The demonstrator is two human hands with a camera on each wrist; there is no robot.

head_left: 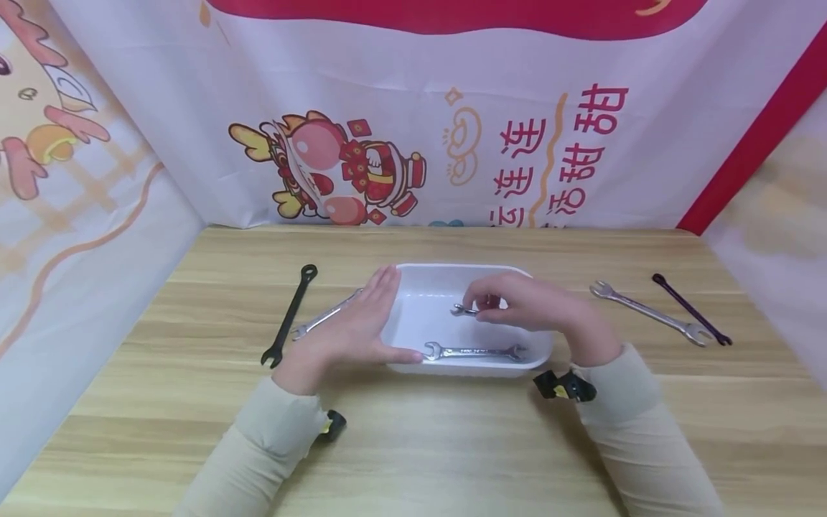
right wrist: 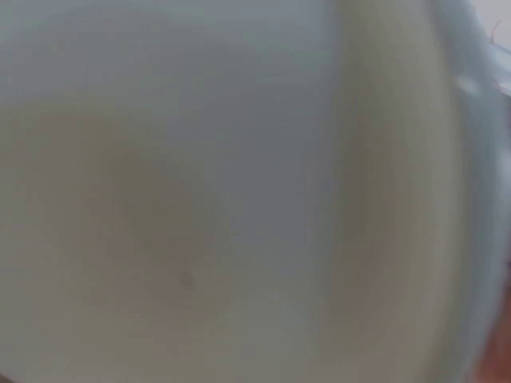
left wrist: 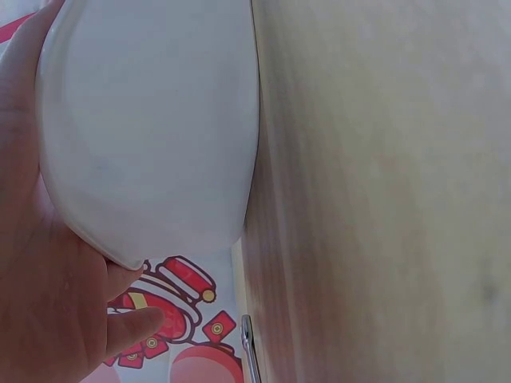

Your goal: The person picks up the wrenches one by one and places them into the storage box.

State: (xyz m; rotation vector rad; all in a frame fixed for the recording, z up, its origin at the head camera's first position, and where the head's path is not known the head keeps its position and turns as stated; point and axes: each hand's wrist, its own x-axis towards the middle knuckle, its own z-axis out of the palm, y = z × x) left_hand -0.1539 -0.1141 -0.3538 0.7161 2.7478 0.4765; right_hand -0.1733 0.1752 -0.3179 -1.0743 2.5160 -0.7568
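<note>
A white plastic container (head_left: 413, 323) sits on the wooden table, with an open-end wrench (head_left: 474, 352) lying along its near side inside. My left hand (head_left: 352, 327) rests against the container's left end, fingers straight and spread, thumb toward the near rim. In the left wrist view, that hand lies along the rim of the container (left wrist: 152, 136). Over the container, my right hand (head_left: 526, 301) pinches a small silver wrench (head_left: 461, 310), whose far end is hidden by the fingers. The container's pale wall (right wrist: 391, 199) fills the right wrist view, blurred.
Left of the container lie a black wrench (head_left: 292, 316) and a silver wrench (head_left: 326, 314), partly covered by my left hand. To the right are a silver open-end wrench (head_left: 646, 312) and a thin dark wrench (head_left: 690, 309). A printed cloth (head_left: 420, 143) hangs behind the table.
</note>
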